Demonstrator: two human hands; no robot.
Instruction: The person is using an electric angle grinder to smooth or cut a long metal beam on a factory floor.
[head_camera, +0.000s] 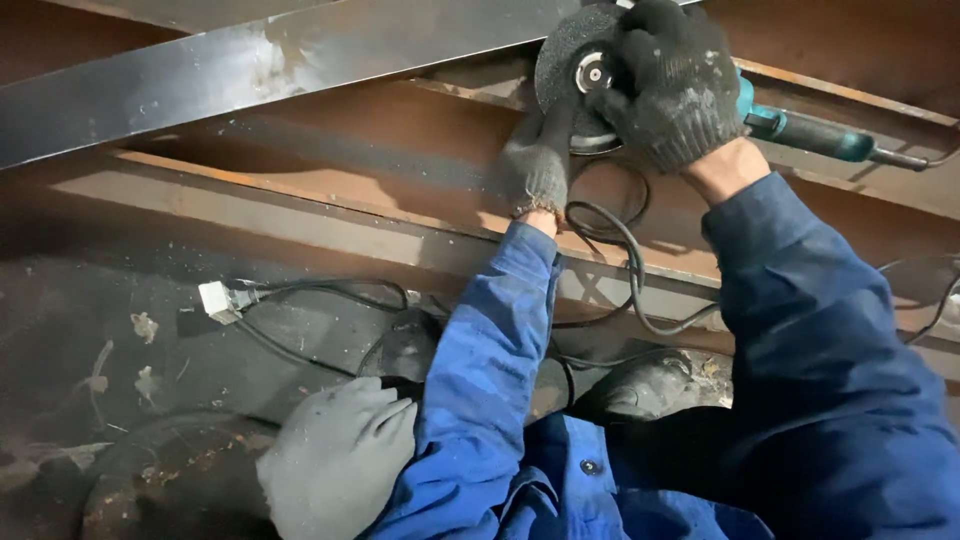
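- A white plug (218, 301) lies on the dark floor (90, 300) at the left, its black cord (300, 290) running right toward the sleeves.
- A grey glove (335, 455) sits low in the view, just left of the blue sleeve (480, 370); whose hand it is, or whether it is worn at all, cannot be told.
- A grey steel bar (230, 75) slants across the top, above rusty brown beams (330, 215).
- The left hand (540, 160), in a worn grey glove, reaches up to the disc (570, 60) of the grinder; its fingers lie against the disc's lower edge, but how far they close on it cannot be told.
- The disc is dark and round with a bright metal hub, and sits against the underside of the steel bar.
- The right hand (675, 85), in a black glove, has its fingers curled tight over the head of the grinder (800, 128), just beside the disc.
- The grinder's teal and black body sticks out to the right of that hand, lying along a rusty beam, with its cable leaving at the far right.
- Loops of black cable (615, 235) hang below both hands, between the two sleeves.
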